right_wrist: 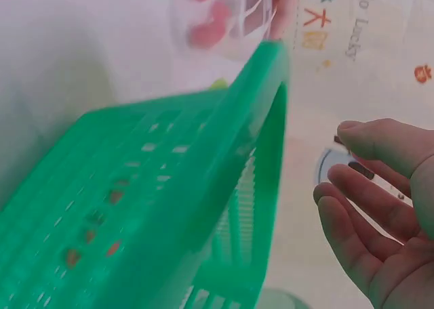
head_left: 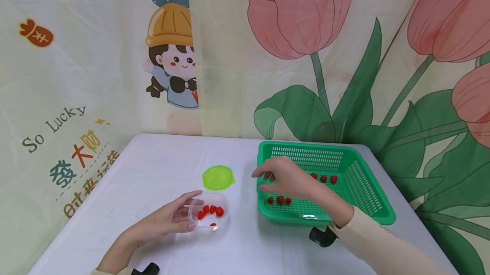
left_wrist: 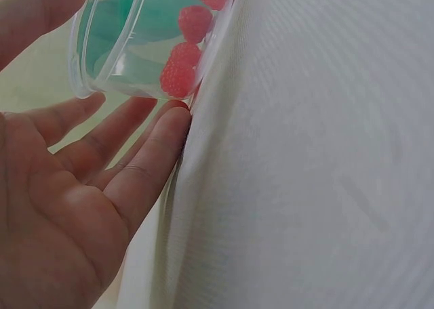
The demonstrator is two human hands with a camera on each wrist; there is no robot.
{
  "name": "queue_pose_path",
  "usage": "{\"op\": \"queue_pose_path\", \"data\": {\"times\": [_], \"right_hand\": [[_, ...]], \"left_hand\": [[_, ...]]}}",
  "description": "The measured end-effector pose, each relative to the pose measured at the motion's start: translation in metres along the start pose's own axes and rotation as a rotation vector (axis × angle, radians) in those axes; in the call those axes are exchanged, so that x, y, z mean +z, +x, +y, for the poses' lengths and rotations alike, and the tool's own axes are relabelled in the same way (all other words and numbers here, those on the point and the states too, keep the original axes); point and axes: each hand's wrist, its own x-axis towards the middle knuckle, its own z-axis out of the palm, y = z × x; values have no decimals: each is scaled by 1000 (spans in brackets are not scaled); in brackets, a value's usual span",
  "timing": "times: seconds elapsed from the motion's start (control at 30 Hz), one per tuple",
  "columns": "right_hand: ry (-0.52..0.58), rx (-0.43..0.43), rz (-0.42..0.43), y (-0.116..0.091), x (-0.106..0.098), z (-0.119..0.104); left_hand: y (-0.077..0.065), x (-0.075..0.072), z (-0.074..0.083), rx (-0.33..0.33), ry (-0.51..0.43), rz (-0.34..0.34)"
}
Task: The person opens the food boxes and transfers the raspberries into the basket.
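My left hand [head_left: 168,219] holds the left side of a clear round plastic container [head_left: 226,205], thumb at the near side and fingers at the far side. Several raspberries [left_wrist: 194,24] lie on the container's bottom. Over the left rim of a green perforated basket [head_left: 377,190] hovers my right hand [head_left: 287,177], its fingers loosely bent and apart. Nothing shows between those fingers [right_wrist: 349,234] in the right wrist view. Inside the basket, raspberries [head_left: 323,179] sit in a back row, and more raspberries [head_left: 280,200] in a front row, partly behind the right arm.
A light green lid [head_left: 218,177] lies flat on the white-covered table [head_left: 172,160], just behind the container. The basket occupies the table's right side. Behind the table hangs a printed curtain [head_left: 226,54] with tulips and a cartoon figure.
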Motion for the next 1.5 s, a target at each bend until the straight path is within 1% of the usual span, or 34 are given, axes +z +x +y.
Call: {"op": "queue_pose_path", "data": {"times": [0.3, 0.43, 0.6, 0.83, 1.03, 1.23, 1.37, 1.5], "right_hand": [[17, -27, -115, 32, 21, -22], [10, -59, -152, 44, 33, -26], [-1, -67, -191, 56, 47, -28], [42, -33, -247, 65, 66, -31], [67, -45, -283, 71, 80, -31], [100, -41, -323, 73, 88, -31], [90, -64, -353, 75, 90, -32], [73, -88, -393, 78, 95, -32]], "left_hand": [[-1, 0, -1, 10, -2, -14], [-2, -1, -2, 17, -5, -20], [-1, -1, -3, 15, 0, -19], [-2, -1, -3, 2, -2, -19], [-3, -1, -1, -2, -7, -25], [-2, 0, 2, -2, -4, -22], [-2, -1, 3, -4, -7, -20], [-2, -2, 2, 8, -15, -21]]}}
